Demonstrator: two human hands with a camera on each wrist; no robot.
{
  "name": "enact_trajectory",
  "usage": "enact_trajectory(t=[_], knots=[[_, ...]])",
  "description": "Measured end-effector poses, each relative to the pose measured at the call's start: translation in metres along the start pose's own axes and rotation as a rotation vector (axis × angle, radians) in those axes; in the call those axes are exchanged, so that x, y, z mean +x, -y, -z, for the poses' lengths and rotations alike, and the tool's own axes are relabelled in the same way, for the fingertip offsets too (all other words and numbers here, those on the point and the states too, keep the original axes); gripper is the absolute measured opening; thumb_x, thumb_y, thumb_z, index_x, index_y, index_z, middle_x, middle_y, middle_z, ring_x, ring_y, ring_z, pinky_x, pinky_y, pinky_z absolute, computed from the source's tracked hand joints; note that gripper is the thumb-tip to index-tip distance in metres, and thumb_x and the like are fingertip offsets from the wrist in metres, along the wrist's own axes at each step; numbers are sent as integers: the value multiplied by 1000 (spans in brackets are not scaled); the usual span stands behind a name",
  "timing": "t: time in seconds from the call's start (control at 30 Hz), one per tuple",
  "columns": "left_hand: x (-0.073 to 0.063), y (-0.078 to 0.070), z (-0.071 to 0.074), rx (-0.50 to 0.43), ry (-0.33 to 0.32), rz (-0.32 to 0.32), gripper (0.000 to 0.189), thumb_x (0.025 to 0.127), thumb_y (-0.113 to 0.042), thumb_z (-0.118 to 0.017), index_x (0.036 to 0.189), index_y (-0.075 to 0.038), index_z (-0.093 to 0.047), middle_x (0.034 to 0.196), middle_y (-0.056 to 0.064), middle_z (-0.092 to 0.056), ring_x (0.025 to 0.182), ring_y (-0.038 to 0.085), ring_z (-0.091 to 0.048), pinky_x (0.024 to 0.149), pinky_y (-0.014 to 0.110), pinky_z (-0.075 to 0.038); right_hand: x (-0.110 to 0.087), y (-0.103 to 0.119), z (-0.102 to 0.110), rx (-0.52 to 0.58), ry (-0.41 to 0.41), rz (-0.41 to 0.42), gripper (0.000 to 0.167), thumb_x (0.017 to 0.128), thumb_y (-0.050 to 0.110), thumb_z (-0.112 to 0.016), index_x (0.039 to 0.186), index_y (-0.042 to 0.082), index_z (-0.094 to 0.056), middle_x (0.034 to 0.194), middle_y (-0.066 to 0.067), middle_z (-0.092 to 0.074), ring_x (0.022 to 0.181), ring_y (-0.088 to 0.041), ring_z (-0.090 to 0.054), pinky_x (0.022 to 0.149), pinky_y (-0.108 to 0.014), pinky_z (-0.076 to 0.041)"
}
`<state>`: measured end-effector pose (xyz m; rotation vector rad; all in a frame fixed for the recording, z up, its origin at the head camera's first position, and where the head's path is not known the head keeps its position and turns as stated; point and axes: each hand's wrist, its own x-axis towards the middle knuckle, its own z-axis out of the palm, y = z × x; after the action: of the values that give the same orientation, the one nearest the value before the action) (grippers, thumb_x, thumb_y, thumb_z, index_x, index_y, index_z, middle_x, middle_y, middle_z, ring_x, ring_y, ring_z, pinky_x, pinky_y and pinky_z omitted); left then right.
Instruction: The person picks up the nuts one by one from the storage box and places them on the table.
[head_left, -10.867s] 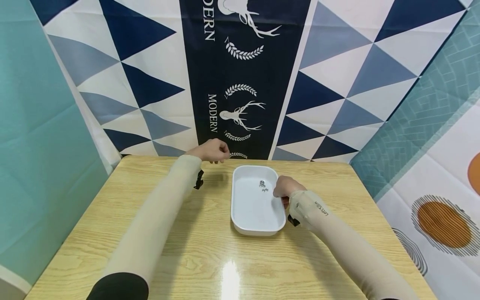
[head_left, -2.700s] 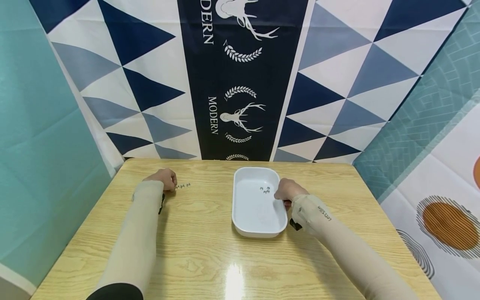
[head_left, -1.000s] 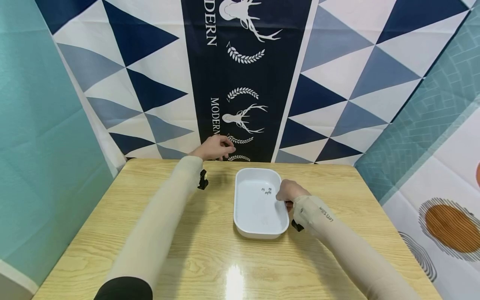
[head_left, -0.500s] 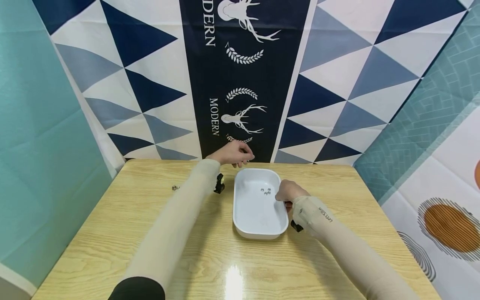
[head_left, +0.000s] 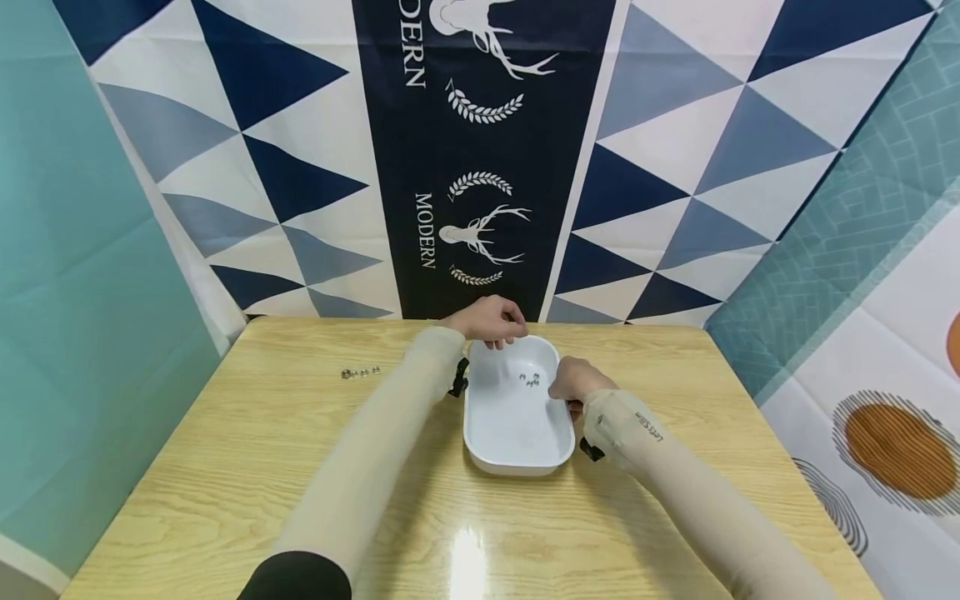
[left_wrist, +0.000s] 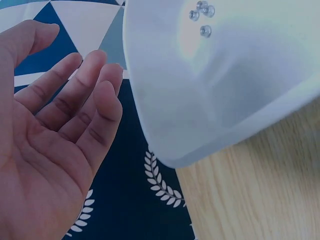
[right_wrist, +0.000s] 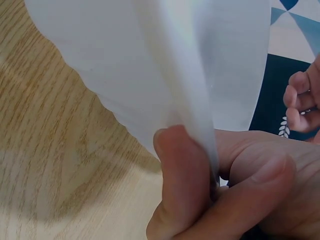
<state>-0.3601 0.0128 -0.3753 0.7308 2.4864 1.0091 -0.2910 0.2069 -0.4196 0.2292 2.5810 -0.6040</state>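
Observation:
A white rectangular box (head_left: 517,425) stands on the table. Several small shiny silvery round pieces (left_wrist: 205,31) lie on its floor. My left hand (head_left: 491,321) hovers over the box's far left corner. In the left wrist view its thumb and relaxed, bent fingers are apart, with nothing visible between them. At the box's right wall, my right hand (head_left: 577,381) pinches the rim; the right wrist view shows the fingers (right_wrist: 182,175) on both sides of the wall. More silvery pieces (head_left: 364,372) lie in a row on the table to the left, the leftmost one larger.
The wooden table (head_left: 405,517) reaches back to a patterned cloth (head_left: 480,167) hanging behind it. A teal cloth (head_left: 90,317) hangs on the left, and another patterned cloth (head_left: 885,433) on the right.
My left hand went from the row of pieces on the left, up and rightward, to the box's far corner. Since the oldest frame, the box holds more pieces. My right hand stays at the rim.

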Motion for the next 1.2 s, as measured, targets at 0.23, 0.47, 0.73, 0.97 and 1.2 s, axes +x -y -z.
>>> enact_trajectory(t=[0.23, 0.47, 0.73, 0.97, 1.2], knots=[[7, -2, -12, 53, 58, 45, 27, 99, -31, -66, 117, -12, -69, 94, 8, -73, 77, 22, -70, 68, 29, -58, 0, 0, 2, -4, 8, -10, 35, 95, 5, -63, 125, -13, -59, 80, -19, -69, 54, -17, -59, 50, -23, -47], [19, 1, -31, 94, 66, 94, 22, 99, -29, -66, 114, -13, -70, 93, 6, -73, 71, 16, -66, 62, 25, -55, 2, -4, 3, -7, 13, -16, 33, 96, 5, -63, 124, -13, -58, 79, -18, -69, 53, -16, -58, 49, -23, -47], [28, 12, -43, 147, 88, 165, 16, 96, -23, -72, 109, -14, -70, 87, 2, -67, 64, 13, -59, 58, 23, -50, 4, -4, 3, -24, 11, 0, 32, 95, 5, -62, 122, -12, -60, 78, -18, -69, 51, -16, -57, 48, -23, -45], [30, 21, -51, 152, 112, 253, 11, 94, -22, -74, 103, -16, -70, 82, 0, -66, 62, 14, -59, 57, 27, -50, 5, -3, -1, -17, 23, 6, 29, 95, 6, -62, 119, -11, -62, 76, -17, -70, 50, -15, -57, 47, -23, -45], [36, 26, -61, 179, 98, 258, 7, 92, -20, -76, 90, -16, -70, 75, 0, -64, 59, 14, -57, 51, 25, -46, 3, -3, 0, -15, 12, 5, 30, 94, 5, -61, 120, -11, -61, 78, -18, -70, 50, -15, -57, 47, -23, -45]])
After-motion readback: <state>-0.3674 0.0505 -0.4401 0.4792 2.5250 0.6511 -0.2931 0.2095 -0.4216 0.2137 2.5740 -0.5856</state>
